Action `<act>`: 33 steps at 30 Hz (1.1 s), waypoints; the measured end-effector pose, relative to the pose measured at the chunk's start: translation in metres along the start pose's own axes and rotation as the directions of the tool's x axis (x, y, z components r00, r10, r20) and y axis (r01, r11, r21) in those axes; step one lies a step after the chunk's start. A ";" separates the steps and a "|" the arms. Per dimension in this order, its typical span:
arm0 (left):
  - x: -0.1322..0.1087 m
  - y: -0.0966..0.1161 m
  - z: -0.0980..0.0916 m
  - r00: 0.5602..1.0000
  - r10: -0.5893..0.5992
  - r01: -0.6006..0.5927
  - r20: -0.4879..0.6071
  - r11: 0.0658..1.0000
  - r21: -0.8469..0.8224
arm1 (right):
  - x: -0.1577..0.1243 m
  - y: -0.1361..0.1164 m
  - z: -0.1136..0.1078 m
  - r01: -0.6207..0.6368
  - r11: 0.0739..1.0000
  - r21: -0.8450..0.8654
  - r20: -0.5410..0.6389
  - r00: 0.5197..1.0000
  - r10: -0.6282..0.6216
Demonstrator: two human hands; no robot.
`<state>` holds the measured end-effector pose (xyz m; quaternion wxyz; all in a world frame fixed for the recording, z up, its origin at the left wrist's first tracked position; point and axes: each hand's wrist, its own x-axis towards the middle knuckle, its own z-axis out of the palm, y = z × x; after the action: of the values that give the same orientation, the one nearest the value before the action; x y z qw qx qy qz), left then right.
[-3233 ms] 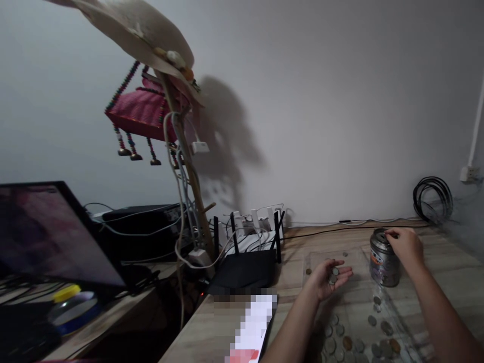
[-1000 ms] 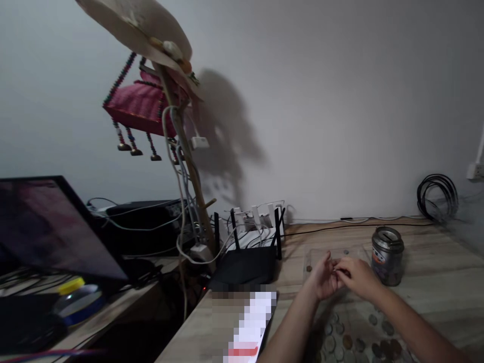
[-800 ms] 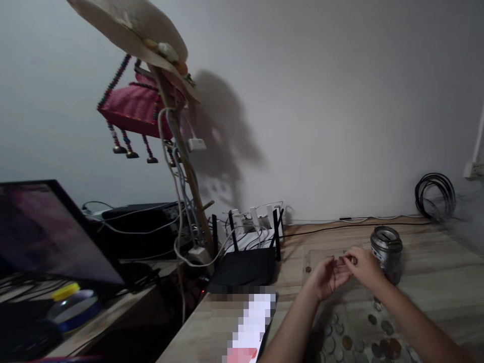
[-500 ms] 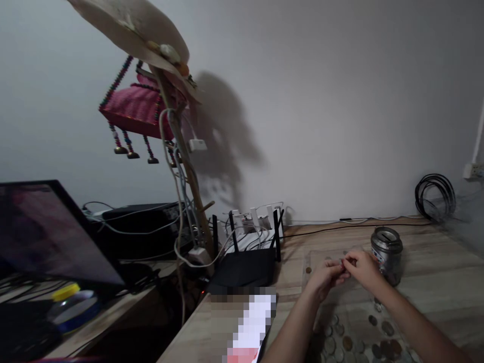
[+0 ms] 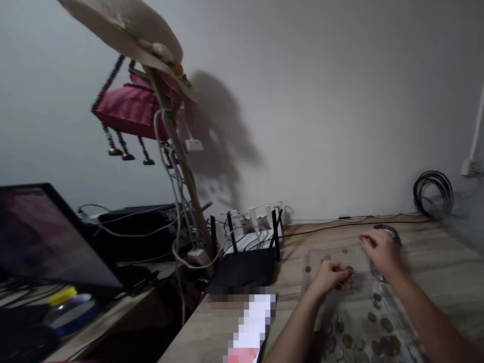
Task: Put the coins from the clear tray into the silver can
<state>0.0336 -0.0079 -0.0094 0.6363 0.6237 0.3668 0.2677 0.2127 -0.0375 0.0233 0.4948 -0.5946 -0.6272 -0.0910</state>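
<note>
My left hand [image 5: 333, 277] is closed over a clear plastic sheet or tray [image 5: 308, 290], pinching a coin [image 5: 350, 270] between thumb and fingers; whether more coins lie in its palm is hidden. My right hand [image 5: 382, 252] is raised in front of a silver can-shaped coin bank [image 5: 391, 233] and hides most of it. Its fingers are drawn together in a pinch, and what they hold is too small to make out. Many loose coins [image 5: 347, 341] in silver and copper tones lie on the plastic near the forearms. A few single coins [image 5: 308, 269] lie farther back.
Left of the hands are a phone with a blurred screen [image 5: 251, 322] and a black router [image 5: 244, 269] with upright antennas. A coiled black cable [image 5: 433, 194] rests by the wall. Farther left stand a wooden pole [image 5: 189, 186] with wires and a monitor [image 5: 56, 237].
My right hand has parted from my left and moved right and up, to the front of the coin bank. The left hand stays almost in place, its coin now showing.
</note>
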 end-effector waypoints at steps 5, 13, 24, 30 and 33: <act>0.003 -0.001 0.000 0.999 -0.002 0.002 -0.052 1.000 0.001 | 0.015 0.042 -0.030 -0.214 0.929 -0.303 -0.243 0.960 0.142; 0.006 -0.004 -0.003 0.997 0.018 -0.020 -0.080 0.999 -0.029 | 0.014 0.043 -0.027 -0.169 0.956 -0.242 -0.270 0.958 0.101; 0.004 -0.001 -0.008 0.996 0.046 -0.062 -0.073 0.971 -0.233 | -0.020 -0.030 0.027 0.064 0.990 0.129 0.301 0.948 -0.101; 0.002 0.001 -0.004 0.998 -0.010 -0.005 -0.068 0.975 -0.222 | 0.007 0.015 -0.023 -0.146 0.959 -0.242 -0.224 0.970 0.091; 0.004 0.001 -0.009 0.996 -0.046 0.016 -0.076 0.936 -0.351 | 0.014 0.035 -0.035 -0.276 0.894 -0.353 -0.262 0.946 0.189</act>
<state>0.0285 0.0005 -0.0084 0.7253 0.4830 0.3493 0.3444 0.2626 -0.0436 0.0339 0.4423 -0.7371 -0.4622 -0.2176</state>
